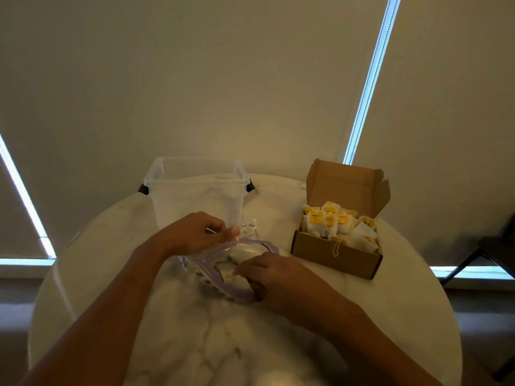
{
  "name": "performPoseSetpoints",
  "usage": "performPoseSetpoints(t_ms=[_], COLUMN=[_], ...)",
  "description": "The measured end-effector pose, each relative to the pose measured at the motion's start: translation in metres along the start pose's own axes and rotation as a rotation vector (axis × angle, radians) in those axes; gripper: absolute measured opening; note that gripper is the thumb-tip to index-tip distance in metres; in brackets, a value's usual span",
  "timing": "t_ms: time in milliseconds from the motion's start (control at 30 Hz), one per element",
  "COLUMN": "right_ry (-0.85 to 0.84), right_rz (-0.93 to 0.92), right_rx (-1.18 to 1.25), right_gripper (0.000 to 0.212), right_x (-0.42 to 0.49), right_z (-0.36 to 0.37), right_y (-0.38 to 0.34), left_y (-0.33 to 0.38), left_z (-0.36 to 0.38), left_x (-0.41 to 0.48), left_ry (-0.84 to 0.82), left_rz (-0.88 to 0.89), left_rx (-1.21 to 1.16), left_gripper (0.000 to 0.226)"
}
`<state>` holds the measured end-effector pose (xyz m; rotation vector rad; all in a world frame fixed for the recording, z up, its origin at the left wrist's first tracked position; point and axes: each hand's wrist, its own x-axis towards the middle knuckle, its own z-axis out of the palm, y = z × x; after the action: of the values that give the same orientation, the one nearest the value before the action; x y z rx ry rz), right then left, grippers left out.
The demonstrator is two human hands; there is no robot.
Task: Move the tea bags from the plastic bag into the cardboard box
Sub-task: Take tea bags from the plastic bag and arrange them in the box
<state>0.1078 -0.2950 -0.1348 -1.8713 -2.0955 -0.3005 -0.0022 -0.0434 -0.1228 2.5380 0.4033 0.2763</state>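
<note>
- Your right hand (276, 277), centre frame, grips tea bags (239, 253) inside the plastic bag (211, 270).
- Your left hand (195, 232) pinches its rim.
- Cardboard box (334, 257), right, stands open.

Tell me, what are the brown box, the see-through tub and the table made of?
The cardboard box looks like plain brown card, matte, with folded flaps. The clear storage tub seems hard plastic: see-through, with a moulded rim. The round table looks like white marble with grey veins and a soft shine, though it could be imitation.
</note>
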Motion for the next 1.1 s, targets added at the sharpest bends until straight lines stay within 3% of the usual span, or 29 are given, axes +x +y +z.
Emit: performPoseSetpoints(t_ms=[133, 233, 567, 667, 800, 867, 933, 1100], right_ry=[0.055, 0.118, 0.553, 0.744, 1.009, 1.066, 1.047, 0.920], right_rz=[-0.019, -0.030, 0.497, 0.580, 0.656, 0.726, 0.786, 0.792], right_rx=[-0.079, -0.025, 0.794, 0.875, 0.731, 0.497, 0.310, 0.064], right_gripper=[0.038, 0.023, 0.020, 0.023, 0.025, 0.023, 0.026, 0.035], right_x=[-0.001, -0.002, -0.022, -0.027, -0.041, -0.054, -0.064, -0.069], right_z=[0.007, 0.003, -0.048, -0.060, -0.073, -0.073, -0.072, -0.065], right_y=[0.000, -0.001, 0.015, 0.022, 0.046, 0.063, 0.078, 0.092], left_y=[0.003, 0.005, 0.006, 0.005, -0.001, 0.002, 0.010, 0.021], left_z=[0.002, 0.002, 0.002, 0.003, 0.004, 0.005, 0.003, 0.002], left_x=[0.002, 0.002, 0.002, 0.004, 0.007, 0.005, 0.001, -0.003], left_ry=[0.002, 0.007, -0.004, -0.022, -0.006, -0.003, -0.003, -0.002], left_rz=[0.019, 0.012, 0.009, 0.009, -0.001, 0.001, 0.012, 0.002], left_rx=[-0.020, -0.014, -0.027, -0.025, -0.009, 0.003, 0.006, -0.013], left_gripper=[0.061, 0.062, 0.055, 0.054, 0.074, 0.067, 0.053, 0.048])
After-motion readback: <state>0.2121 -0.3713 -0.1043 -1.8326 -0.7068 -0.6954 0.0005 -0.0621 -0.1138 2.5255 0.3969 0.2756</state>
